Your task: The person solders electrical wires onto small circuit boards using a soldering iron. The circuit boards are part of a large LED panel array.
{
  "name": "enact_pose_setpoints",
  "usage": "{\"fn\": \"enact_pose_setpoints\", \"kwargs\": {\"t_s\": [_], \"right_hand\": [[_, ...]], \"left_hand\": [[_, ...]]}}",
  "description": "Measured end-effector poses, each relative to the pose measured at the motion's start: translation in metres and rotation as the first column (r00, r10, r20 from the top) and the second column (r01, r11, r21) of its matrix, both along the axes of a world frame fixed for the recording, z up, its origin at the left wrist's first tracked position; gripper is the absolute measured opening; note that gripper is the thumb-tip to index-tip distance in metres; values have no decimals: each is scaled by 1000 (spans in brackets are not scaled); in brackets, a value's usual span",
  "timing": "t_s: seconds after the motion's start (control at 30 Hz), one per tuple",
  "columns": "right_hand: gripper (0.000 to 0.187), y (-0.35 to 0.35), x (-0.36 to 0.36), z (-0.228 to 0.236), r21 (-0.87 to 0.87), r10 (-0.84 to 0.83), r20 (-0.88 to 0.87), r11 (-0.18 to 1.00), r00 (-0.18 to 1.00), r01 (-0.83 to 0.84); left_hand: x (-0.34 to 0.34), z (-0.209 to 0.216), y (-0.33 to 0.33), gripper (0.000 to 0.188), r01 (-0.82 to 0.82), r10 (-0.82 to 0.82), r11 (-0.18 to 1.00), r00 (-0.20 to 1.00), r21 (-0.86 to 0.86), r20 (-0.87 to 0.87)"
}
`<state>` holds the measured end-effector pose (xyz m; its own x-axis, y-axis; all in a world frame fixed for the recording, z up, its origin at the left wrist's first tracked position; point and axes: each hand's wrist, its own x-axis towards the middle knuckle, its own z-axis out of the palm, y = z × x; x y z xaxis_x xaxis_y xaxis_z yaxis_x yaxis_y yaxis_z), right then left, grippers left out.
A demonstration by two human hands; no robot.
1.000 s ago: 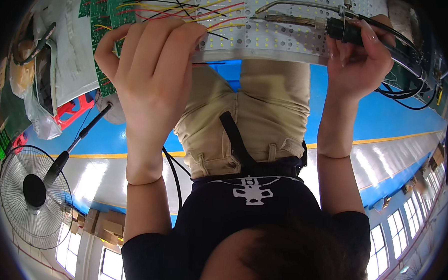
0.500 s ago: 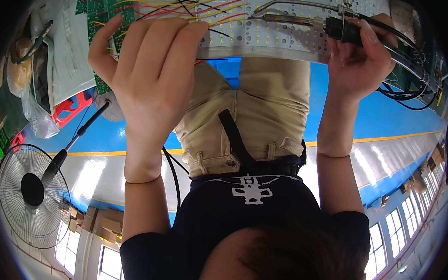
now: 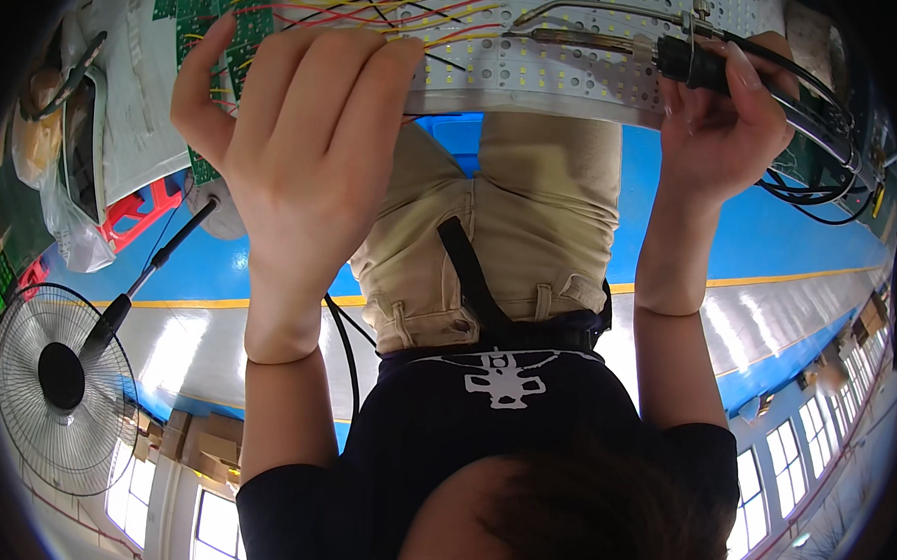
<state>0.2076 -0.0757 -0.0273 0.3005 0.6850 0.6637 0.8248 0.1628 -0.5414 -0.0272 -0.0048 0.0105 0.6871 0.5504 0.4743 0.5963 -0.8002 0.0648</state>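
Note:
My right hand (image 3: 726, 122) grips the black handle of a soldering iron (image 3: 589, 39), with a thin metal tube (image 3: 581, 6) clamped alongside it. The iron's tip points left over a white LED board (image 3: 537, 79) dotted with small yellow chips and round holes. At the board's left part, my left hand (image 3: 304, 144) is curled palm down, little finger held apart. Red and yellow wires (image 3: 470, 28) run from beside its closed fingers toward the iron's tip. Its fingertips are hidden behind the hand. Green circuit boards (image 3: 195, 19) lie under and left of that hand.
Black cables (image 3: 813, 191) hang at the right below the iron. A plastic bag (image 3: 70, 228) and a red stool (image 3: 141, 217) are at the left, with a standing fan (image 3: 62, 375) beyond. More red, yellow and black wires cross the green boards.
My left hand's little finger has lifted slightly farther out. The whole view has shifted a little; the soldering iron stays at nearly the same spot on the board.

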Motion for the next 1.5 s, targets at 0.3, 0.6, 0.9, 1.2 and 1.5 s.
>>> {"fn": "enact_pose_setpoints", "kwargs": {"t_s": [0.3,0.6,0.9,1.2,1.5], "right_hand": [[9,-8,-4,13,116,179,-882,979,436,-167],[7,-7,-3,15,147,233,-886,961,400,-233],[7,-7,-2,11,143,205,-889,974,409,-175],[10,3,-5,-3,100,-12,-88,995,996,21],[24,-11,4,4,169,236,-835,970,497,-176]], "left_hand": [[0,-1,0,19,7,-7,1000,1000,-6,26],[-1,-2,1,19,25,-25,1000,999,12,33],[10,11,-6,20,-50,49,999,997,-16,-66],[10,11,-6,21,-47,47,999,997,-10,-66],[10,10,-6,20,-51,50,999,997,-13,-55]]}}
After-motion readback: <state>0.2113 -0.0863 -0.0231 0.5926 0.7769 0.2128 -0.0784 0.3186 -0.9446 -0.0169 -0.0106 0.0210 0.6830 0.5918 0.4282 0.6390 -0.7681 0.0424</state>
